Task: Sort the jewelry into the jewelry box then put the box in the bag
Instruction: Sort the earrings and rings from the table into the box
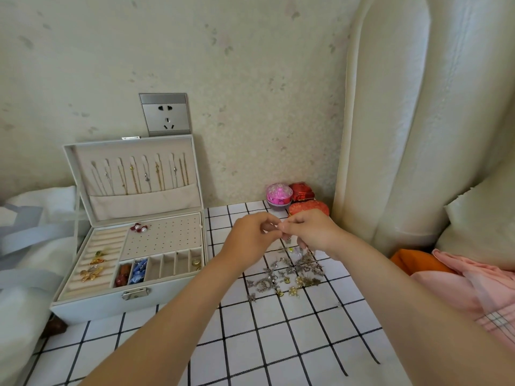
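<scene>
The jewelry box [92, 306] seems matt leatherette; its metal clasp [134, 293] gleams.

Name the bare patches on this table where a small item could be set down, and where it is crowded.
Bare: checked cloth in front of the jewelry box; cloth between the forearms, nearer than the loose jewelry pile. Crowded: the pile, and the back corner with pink and red cases.

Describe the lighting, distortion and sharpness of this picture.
Head view: soft, even light, faint shadows; the wide lens bows the checked tablecloth lines and the headboard; the jewelry box looks sharp, while the tiny piece pinched between left hand and right hand is too blurred to identify.
</scene>
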A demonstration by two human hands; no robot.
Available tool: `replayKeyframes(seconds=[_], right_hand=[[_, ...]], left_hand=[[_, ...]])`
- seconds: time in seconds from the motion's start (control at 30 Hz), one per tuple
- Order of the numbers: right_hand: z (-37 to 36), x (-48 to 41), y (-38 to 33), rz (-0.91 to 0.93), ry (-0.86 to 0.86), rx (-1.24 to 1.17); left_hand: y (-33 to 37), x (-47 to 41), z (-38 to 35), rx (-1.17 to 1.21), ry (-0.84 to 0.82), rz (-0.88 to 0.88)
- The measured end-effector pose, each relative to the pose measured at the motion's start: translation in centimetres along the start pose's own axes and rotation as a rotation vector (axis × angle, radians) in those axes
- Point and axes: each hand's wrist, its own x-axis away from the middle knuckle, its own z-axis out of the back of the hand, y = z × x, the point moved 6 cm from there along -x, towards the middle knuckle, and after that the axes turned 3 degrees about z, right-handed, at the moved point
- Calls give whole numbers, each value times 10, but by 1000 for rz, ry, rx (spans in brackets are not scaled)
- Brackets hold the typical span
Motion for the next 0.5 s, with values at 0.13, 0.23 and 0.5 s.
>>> replayKeyframes(seconds=[0.13,0.23,0.5], right_hand=[[0,-3,3,-9,28,-69],[2,-7,4,62,50,139],[-18,-9,5,164,-127,622]], left_hand=[[-3,-3,10,-10,33,12],[-7,-5,13,-79,36,40],[-19,-6,5,-180,-67,104]])
